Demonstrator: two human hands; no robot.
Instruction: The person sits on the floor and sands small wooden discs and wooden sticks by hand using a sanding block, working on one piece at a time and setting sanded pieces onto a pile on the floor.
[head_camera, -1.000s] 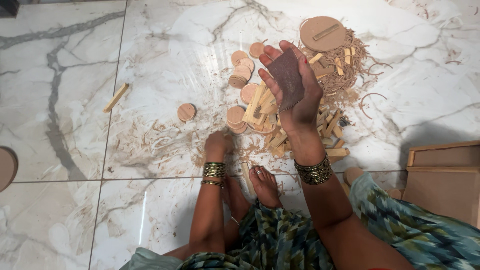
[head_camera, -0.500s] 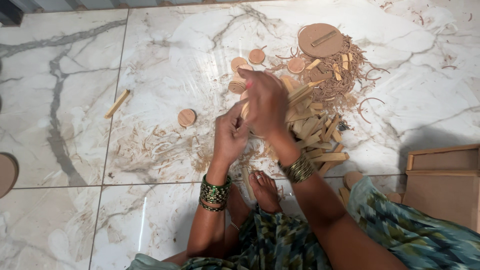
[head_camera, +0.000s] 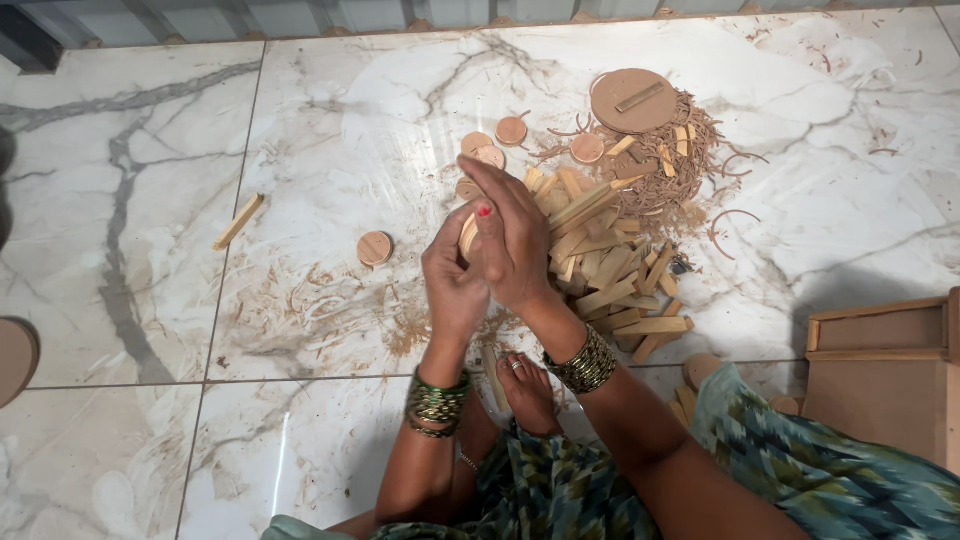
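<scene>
At frame centre, left hand (head_camera: 453, 283) and right hand (head_camera: 512, 235) pressed together, both closed around a small round pale wooden disc (head_camera: 468, 236); only its edge shows between the fingers. Right hand overlaps it from above. Green-gold bangles on both wrists.

Just right of the hands: pile of pale wooden sticks (head_camera: 604, 262) on the floor. Beyond it, loose wooden discs (head_camera: 511, 130), then a large round brown wooden lid (head_camera: 632, 99) lying on a tangle of curled brown shavings (head_camera: 690, 175).

Left: single disc (head_camera: 375, 247), lone stick (head_camera: 238, 221) further out. Sawdust scattered between.

Surface: glossy white marble floor tiles (head_camera: 150, 140) with grey veins. Open wooden box (head_camera: 885, 365) at right edge; contents not visible.
</scene>
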